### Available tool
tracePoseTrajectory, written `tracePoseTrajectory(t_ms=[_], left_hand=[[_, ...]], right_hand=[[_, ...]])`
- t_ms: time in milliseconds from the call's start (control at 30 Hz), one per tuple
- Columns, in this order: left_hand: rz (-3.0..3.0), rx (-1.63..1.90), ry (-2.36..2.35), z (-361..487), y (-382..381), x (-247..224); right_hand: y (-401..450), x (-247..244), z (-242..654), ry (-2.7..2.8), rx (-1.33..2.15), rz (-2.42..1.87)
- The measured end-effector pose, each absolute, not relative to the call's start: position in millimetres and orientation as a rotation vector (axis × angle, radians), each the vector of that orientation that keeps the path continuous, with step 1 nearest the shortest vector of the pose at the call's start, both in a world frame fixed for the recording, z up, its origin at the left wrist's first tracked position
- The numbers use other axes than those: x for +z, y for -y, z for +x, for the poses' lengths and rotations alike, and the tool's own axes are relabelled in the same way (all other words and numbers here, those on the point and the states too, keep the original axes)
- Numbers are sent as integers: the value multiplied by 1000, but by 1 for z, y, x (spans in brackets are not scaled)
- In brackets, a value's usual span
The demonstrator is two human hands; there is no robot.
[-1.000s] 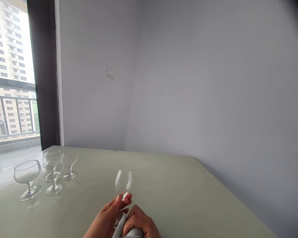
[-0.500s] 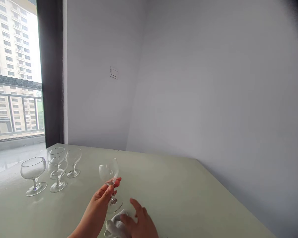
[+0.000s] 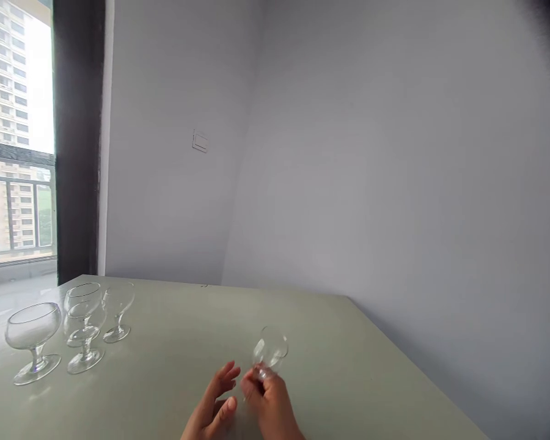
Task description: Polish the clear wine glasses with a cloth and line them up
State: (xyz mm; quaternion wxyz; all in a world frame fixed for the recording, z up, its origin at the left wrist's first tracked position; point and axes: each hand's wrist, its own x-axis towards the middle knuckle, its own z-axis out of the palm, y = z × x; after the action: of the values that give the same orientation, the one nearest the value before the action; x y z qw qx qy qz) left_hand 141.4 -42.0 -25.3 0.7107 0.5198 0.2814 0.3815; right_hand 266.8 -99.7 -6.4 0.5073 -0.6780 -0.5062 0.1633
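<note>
My right hand (image 3: 271,400) is closed round the stem of a clear stemmed glass (image 3: 271,348), just above the table at the near middle. The glass leans a little to the right, and its foot is mostly hidden by the fingers. Close by on the left, my left hand (image 3: 216,400) is open with fingers and thumb apart, touching nothing. Several matching stemmed glasses stand upright in a group at the left, with one glass (image 3: 34,339) nearest the left edge and another glass (image 3: 86,342) beside it.
The pale green table (image 3: 174,330) reaches back to a grey wall (image 3: 371,153) with a switch plate (image 3: 200,141). At the left, a dark frame (image 3: 77,140) borders a window looking onto a railing (image 3: 18,183).
The glass has passed from my left hand to my right and moved right. My left hand has opened. The white cloth or glove near my right hand is out of sight. The view has shifted right.
</note>
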Motion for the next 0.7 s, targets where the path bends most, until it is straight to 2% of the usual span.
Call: tracePoseTrajectory(t_ms=[133, 333, 500, 700], left_hand=[[1319, 902, -777, 144, 32, -34], [1391, 884, -738, 147, 31, -42], [1328, 910, -715, 148, 27, -45], [1281, 897, -692, 147, 24, -44]], right_hand=[[86, 14, 341, 1111, 224, -1855], [78, 0, 435, 910, 147, -2207], [73, -12, 467, 821, 173, -2397], [68, -16, 480, 773, 199, -2428]])
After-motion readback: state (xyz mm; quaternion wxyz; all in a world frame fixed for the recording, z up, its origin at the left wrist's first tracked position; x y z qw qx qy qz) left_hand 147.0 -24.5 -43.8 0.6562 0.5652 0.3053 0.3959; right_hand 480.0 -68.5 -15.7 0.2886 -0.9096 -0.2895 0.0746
